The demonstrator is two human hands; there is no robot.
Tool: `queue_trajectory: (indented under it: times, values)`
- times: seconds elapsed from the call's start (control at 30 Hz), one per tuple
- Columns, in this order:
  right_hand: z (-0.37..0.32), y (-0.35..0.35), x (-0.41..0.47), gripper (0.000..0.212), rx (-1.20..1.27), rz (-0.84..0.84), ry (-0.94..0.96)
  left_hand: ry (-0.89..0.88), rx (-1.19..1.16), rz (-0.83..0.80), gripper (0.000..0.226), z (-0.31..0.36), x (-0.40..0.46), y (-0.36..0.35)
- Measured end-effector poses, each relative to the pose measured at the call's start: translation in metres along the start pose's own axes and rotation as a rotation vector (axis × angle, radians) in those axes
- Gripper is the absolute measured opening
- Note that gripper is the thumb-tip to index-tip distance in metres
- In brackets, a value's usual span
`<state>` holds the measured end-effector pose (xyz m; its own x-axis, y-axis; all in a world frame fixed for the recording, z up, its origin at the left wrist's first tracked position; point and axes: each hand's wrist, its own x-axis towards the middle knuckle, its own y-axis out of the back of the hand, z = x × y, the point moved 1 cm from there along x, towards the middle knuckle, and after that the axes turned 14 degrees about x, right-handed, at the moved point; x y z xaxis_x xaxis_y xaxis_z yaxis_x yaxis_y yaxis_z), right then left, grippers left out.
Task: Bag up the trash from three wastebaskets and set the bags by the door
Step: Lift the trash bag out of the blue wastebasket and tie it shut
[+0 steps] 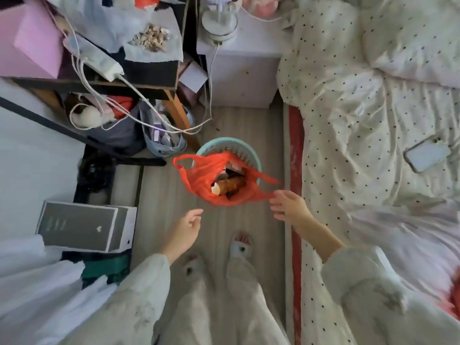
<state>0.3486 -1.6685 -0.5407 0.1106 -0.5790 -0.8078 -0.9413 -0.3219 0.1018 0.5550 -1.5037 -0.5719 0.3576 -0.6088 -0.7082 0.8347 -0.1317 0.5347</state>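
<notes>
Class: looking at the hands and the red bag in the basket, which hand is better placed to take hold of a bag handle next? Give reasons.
The right hand: its fingertips are at the near handle of the red bag. The left hand hangs open, clearly short of the far handle.

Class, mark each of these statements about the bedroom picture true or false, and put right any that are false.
1. The wastebasket is lined with an orange-red plastic bag. True.
2. The right hand touches a handle of the bag near its fingertips. True.
3. The left hand grips the bag's other handle. False: it is apart from the bag, fingers relaxed, holding nothing.
4. The bag is empty. False: trash shows inside it, including a brown roll-shaped item.
5. A phone lies on the floor beside the wastebasket. False: it lies on the dotted bedding.
</notes>
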Motion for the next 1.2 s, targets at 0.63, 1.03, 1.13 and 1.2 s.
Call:
queue_trajectory:
  times: [0.63,1.03,1.13,1.2]
  values:
    - [0.156,-0.019,0.314,0.014,0.716,0.556,-0.189,0.379,-0.475,0.186,0.019,-0.103,0.318,-0.075]
    - [0.090,-0.043,0.229,0.026,0.514,0.295,-0.103,0.445,-0.517,0.091,0.024,-0.061,0.258,-0.054]
    - [0.070,-0.041,0.221,0.027,0.467,0.279,-0.085,0.386,-0.487,0.108,0.022,-0.040,0.249,-0.037]
    - [0.060,-0.038,0.220,0.027,0.446,0.285,-0.075,0.344,-0.431,0.121,0.023,-0.031,0.248,-0.024]
